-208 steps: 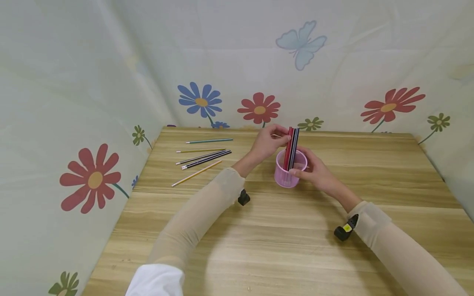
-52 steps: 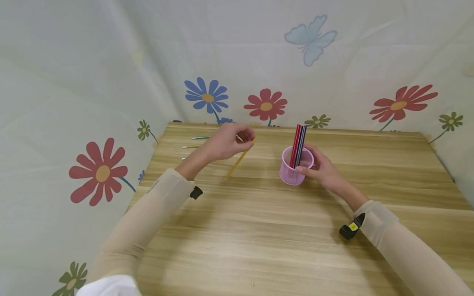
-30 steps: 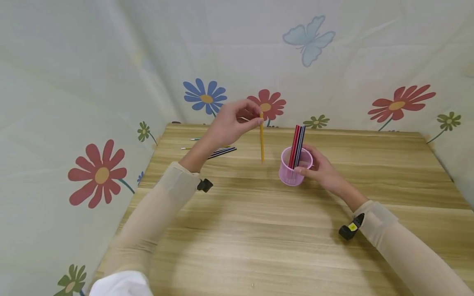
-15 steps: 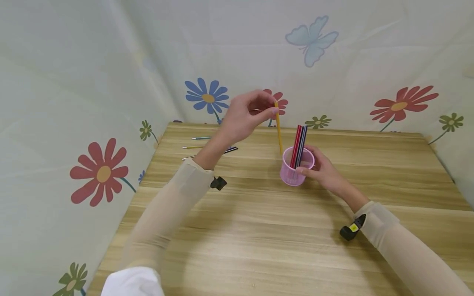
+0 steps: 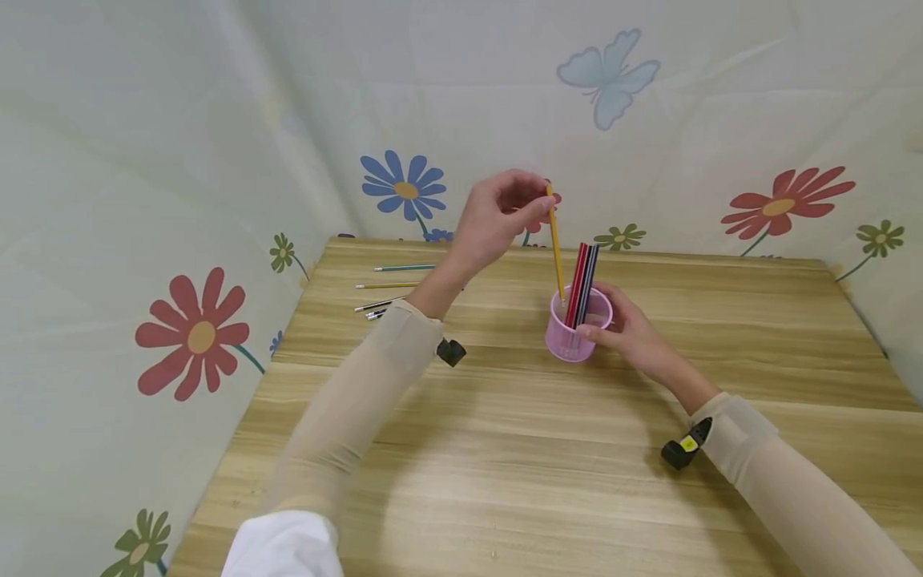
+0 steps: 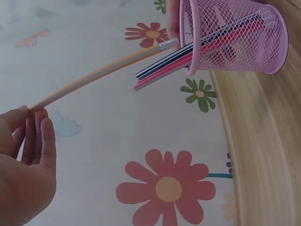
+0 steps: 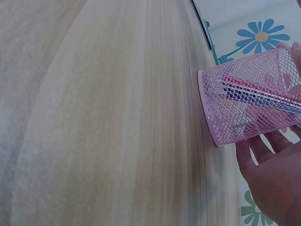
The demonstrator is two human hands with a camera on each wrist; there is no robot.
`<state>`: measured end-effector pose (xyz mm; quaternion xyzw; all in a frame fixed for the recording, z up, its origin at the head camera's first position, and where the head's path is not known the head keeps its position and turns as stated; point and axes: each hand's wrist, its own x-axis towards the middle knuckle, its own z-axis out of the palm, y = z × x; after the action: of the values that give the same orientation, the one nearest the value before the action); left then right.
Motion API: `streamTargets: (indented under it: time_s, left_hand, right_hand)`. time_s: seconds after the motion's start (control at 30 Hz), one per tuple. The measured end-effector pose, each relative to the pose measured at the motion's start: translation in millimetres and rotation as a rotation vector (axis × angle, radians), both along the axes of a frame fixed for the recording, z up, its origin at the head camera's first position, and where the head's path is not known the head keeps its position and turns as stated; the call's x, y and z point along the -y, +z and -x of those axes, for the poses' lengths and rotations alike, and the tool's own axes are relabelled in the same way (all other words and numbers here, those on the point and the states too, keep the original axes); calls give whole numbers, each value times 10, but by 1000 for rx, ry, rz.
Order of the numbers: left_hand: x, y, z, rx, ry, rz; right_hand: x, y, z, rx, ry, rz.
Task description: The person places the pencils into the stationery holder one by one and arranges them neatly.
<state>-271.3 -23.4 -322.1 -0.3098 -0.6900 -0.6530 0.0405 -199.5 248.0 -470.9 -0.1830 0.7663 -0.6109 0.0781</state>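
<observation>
My left hand [image 5: 493, 220] pinches a yellow pencil [image 5: 556, 244] near its upper end, between thumb and fingertips. The pencil slants down to the pink mesh pencil cup [image 5: 566, 344], its silver eraser end [image 6: 169, 43] at the cup's mouth. My right hand [image 5: 634, 332] holds that cup from the right side, thumb on the near wall and the other fingers around the far side. Inside the cup, red pencils [image 5: 576, 284] and dark striped pencils [image 5: 588, 280] stand close together, leaning slightly. The cup stands upright on the wooden table [image 5: 505, 449].
On the table's left lie a green pencil [image 5: 404, 268], a yellow-brown pencil [image 5: 385, 285] and dark striped pencils [image 5: 375, 305], partly hidden by my left forearm. A flower-printed curtain [image 5: 461, 104] hangs behind the table's far edge.
The yellow pencil, earlier lying on the table, has been picked up by my left hand and carried rightward to the cup's mouth. My right hand keeps holding the cup.
</observation>
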Motion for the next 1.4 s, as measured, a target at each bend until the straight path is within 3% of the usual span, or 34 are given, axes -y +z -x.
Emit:
streamTargets:
  time_s: [0.3, 0.53, 1.03, 1.4]
  left_hand:
    - [-200, -346, 115, 58, 101, -10]
    - [-346, -496, 195, 60, 138, 4]
    - [-523, -836, 178, 126, 116, 146]
    - [-587, -911, 168, 134, 109, 175]
  right_hand:
    - [2, 6, -5, 10, -3, 4]
    - [-5, -11, 6, -13, -3, 15]
    - [-19, -39, 27, -12, -3, 36]
    - [-19, -67, 35, -21, -2, 38]
